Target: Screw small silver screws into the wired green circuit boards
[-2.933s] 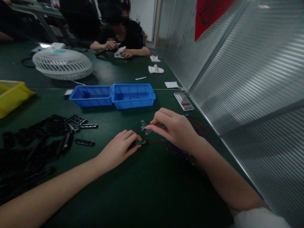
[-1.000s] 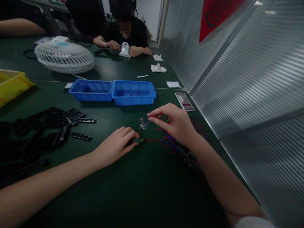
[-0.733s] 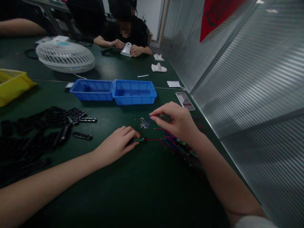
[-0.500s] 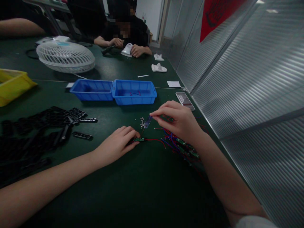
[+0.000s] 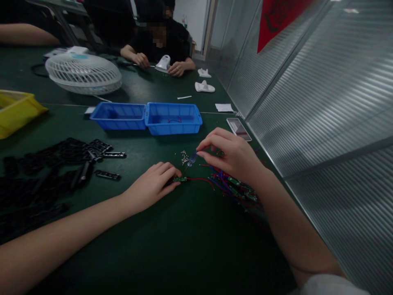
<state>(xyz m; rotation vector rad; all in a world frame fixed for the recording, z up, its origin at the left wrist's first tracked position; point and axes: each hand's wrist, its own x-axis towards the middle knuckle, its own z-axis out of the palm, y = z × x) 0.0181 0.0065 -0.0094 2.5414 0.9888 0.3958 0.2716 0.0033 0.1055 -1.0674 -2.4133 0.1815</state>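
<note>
Between its thumb and fingers, my left hand [image 5: 156,180] grips a small green circuit board [image 5: 180,179] that lies on the dark green table. A red wire [image 5: 201,179] runs from the board to the right. My right hand [image 5: 231,151] is closed on the end of a screwdriver [image 5: 192,159] with a translucent bluish handle. The screwdriver leans, its thin shaft pointing down at the board beside my left fingertips. Just behind the handle lies a little heap of screws [image 5: 184,156]. Under and beside my right hand is a pile of wired circuit boards [image 5: 235,189] with red and blue leads.
Black plastic parts [image 5: 70,159] are heaped at the left. Two blue bins [image 5: 173,130] stand ahead, with a yellow bin [image 5: 23,114] and a white fan [image 5: 84,73] farther left. A phone [image 5: 238,129] lies by the glass partition [image 5: 334,94]. Across the table a person [image 5: 159,45] handles a white part.
My right hand has shifted very slightly, still holding the screwdriver at the board. My left hand stays put. The person opposite has moved a hand and a tool toward the white part.
</note>
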